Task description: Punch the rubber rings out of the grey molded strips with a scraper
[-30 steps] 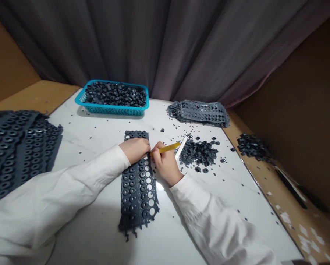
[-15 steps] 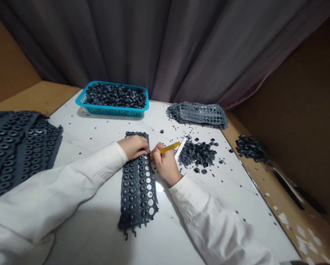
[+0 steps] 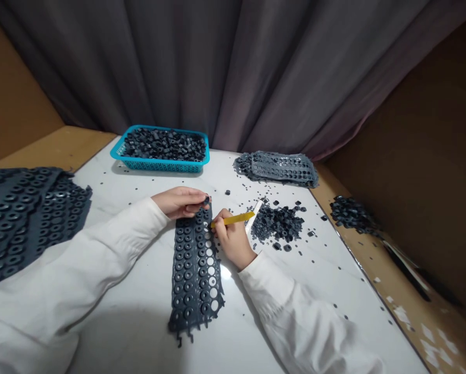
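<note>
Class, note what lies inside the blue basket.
The blue mesh basket holds a heap of dark grey ring-shaped pieces; they cover the basket's floor, so it cannot be seen.

A long dark grey moulded rubber strip (image 3: 196,270) lies lengthwise on the table, its ragged end at 6 o'clock. Rows of ring-shaped studs cover it, with empty round holes along its 3 o'clock edge. A slim yellow pointed tool (image 3: 235,219), pinched in the right hand (image 3: 233,240), has its tip at that edge. The left hand (image 3: 180,202) rests at the strip's 12 o'clock end.
</note>
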The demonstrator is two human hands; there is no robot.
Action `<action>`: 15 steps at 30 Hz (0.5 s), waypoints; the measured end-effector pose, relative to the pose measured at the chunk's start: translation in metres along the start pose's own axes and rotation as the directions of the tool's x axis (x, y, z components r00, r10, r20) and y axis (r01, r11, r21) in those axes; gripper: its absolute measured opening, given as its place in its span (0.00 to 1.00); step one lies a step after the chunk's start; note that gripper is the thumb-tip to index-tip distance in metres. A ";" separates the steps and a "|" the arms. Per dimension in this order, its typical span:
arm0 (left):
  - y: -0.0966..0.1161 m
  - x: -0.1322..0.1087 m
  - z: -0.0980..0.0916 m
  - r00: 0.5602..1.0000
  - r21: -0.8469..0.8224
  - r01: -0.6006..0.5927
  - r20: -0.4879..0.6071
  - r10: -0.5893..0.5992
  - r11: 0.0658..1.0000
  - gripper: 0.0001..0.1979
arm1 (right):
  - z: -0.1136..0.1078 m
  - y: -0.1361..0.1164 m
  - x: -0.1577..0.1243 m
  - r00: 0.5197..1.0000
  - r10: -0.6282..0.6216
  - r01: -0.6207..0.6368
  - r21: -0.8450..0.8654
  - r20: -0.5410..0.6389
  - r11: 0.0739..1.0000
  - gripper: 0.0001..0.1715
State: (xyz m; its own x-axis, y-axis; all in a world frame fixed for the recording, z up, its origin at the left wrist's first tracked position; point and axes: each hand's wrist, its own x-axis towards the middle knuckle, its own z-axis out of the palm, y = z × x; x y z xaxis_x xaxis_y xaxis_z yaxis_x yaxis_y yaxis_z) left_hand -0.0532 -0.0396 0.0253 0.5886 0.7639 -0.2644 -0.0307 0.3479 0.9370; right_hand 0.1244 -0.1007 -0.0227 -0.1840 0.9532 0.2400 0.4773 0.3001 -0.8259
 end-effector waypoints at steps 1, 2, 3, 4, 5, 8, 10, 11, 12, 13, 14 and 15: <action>-0.002 0.000 0.002 1.000 -0.097 0.020 0.019 -0.018 0.995 0.17 | 0.000 0.000 0.000 1.000 0.001 -0.001 0.001 0.001 1.000 0.12; -0.003 0.000 0.005 0.999 -0.169 0.032 0.028 -0.028 0.985 0.16 | 0.000 0.000 0.000 1.000 0.003 -0.003 0.003 0.002 1.000 0.12; -0.003 0.000 0.007 0.999 -0.222 0.042 0.030 -0.037 0.974 0.14 | 0.000 0.001 0.000 1.000 0.004 -0.004 0.004 0.005 1.000 0.12; -0.003 -0.001 0.008 0.999 -0.260 0.051 0.028 -0.045 0.964 0.12 | 0.000 0.001 0.000 1.000 0.003 -0.003 0.006 0.007 1.000 0.12; -0.002 -0.002 0.009 0.998 -0.287 0.059 0.025 -0.054 0.956 0.10 | 0.000 0.001 0.000 1.000 0.002 -0.002 0.006 0.007 1.000 0.13; 0.000 -0.004 0.011 0.997 -0.332 0.080 0.026 -0.076 0.940 0.08 | 0.001 0.002 0.000 1.000 0.005 -0.006 0.004 0.009 1.000 0.13; 0.000 -0.004 0.012 0.997 -0.344 0.078 0.035 -0.071 0.936 0.10 | 0.001 0.003 0.000 1.000 0.011 -0.011 0.004 0.009 1.000 0.12; -0.001 -0.004 0.011 0.997 -0.341 0.073 0.038 -0.064 0.937 0.11 | 0.001 0.004 0.000 1.000 0.011 -0.011 0.004 0.010 1.000 0.12; -0.002 -0.003 0.011 0.998 -0.328 0.066 0.039 -0.056 0.942 0.13 | 0.001 0.004 0.000 1.000 0.010 -0.010 0.004 0.009 1.000 0.12; -0.002 -0.003 0.011 0.998 -0.307 0.057 0.037 -0.048 0.950 0.15 | 0.001 0.005 0.000 1.000 0.009 -0.009 0.004 0.008 1.000 0.12; -0.003 -0.002 0.010 0.999 -0.276 0.049 0.034 -0.041 0.960 0.16 | 0.001 0.005 0.000 1.000 0.006 -0.006 0.004 0.006 1.000 0.12; -0.004 -0.001 0.010 0.999 -0.239 0.043 0.033 -0.036 0.970 0.18 | 0.001 0.006 0.000 1.000 0.002 -0.002 0.003 0.003 1.000 0.12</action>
State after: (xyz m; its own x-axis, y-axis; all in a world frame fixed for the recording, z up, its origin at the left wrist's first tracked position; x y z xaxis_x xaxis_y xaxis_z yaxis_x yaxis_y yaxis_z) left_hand -0.0459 -0.0474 0.0246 0.6157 0.7327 -0.2901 -0.1973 0.4997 0.8434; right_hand 0.1258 -0.0986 -0.0280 -0.1861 0.9535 0.2369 0.4750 0.2984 -0.8278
